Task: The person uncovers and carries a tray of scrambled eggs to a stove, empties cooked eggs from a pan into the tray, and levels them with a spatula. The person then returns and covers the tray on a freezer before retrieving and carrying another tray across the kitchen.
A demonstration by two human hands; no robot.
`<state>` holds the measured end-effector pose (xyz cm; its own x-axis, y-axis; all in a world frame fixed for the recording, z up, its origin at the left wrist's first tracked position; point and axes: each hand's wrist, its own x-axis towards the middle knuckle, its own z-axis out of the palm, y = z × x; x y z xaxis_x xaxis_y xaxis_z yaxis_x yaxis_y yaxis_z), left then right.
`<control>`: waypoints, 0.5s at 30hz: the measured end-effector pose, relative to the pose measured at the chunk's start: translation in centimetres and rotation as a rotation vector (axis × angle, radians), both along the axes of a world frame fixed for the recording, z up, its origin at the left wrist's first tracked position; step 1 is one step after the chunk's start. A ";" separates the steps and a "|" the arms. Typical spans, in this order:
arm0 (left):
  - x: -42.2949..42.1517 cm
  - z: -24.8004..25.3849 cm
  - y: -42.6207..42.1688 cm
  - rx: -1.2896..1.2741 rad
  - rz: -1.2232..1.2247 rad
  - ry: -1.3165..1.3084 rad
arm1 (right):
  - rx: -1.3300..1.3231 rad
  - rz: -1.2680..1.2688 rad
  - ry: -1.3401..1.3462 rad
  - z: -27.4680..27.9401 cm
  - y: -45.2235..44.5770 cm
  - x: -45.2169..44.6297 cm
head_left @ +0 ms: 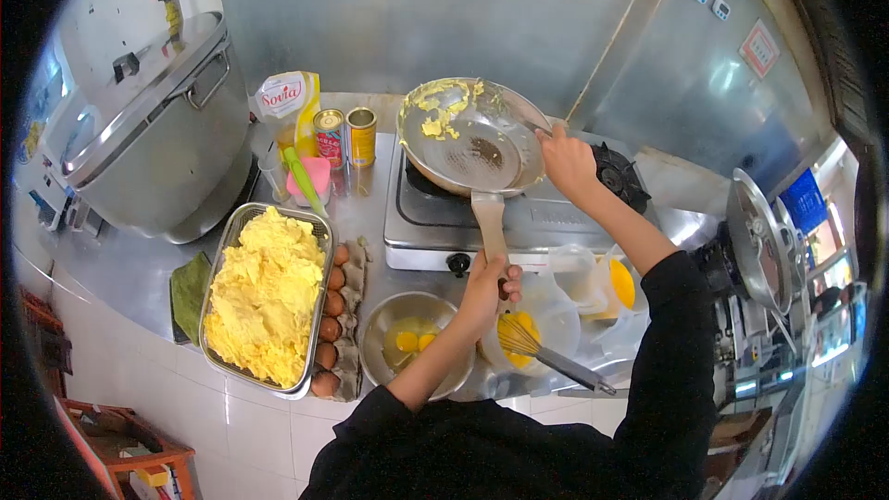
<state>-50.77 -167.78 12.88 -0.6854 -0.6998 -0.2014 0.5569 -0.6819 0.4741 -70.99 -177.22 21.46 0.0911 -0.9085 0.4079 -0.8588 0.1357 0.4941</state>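
My right hand (568, 165) is closed on the handle at the right side of a steel frying pan (505, 159). Bits of yellow scrambled egg cling to the pan's far left wall, and a dark brown patch marks its bottom. A flat beige spatula (489, 222) is gripped in my left hand (489, 289), its wide end at the pan's near rim. Beneath the pan is a gas stove (519, 231). Left of it, a metal tray (209, 329) is heaped with scrambled egg (264, 292). Below my left forearm, a steel bowl (372, 338) holds cracked raw eggs.
Brown eggs (329, 329) sit in a carton beside the tray. A whisk (556, 361) leans in a plastic container of yellow liquid. Two cans (361, 139), a Sovia pouch (294, 106) and a large pot (157, 148) stand at back left. Further pans (755, 241) are at right.
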 end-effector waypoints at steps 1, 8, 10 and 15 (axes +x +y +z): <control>0.2 0.2 -0.1 0.003 -0.017 -0.021 | 0.012 0.027 -0.013 0.0 0.0 -0.3; 3.6 1.7 -2.8 -0.010 -0.200 -0.121 | 0.116 0.185 -0.023 0.6 -1.8 -4.3; 4.6 1.9 -3.5 -0.013 -0.229 -0.116 | 0.124 0.213 0.006 0.9 -2.9 -5.4; 6.0 1.7 -5.0 -0.018 -0.323 -0.137 | 0.170 0.336 0.146 3.6 -5.4 -7.7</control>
<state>-44.72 -172.75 14.62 -0.8396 -0.4552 -0.2964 0.2440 -0.8035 0.5430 -78.70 -182.67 25.02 0.4399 -0.8718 0.2156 -0.7608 -0.2342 0.6052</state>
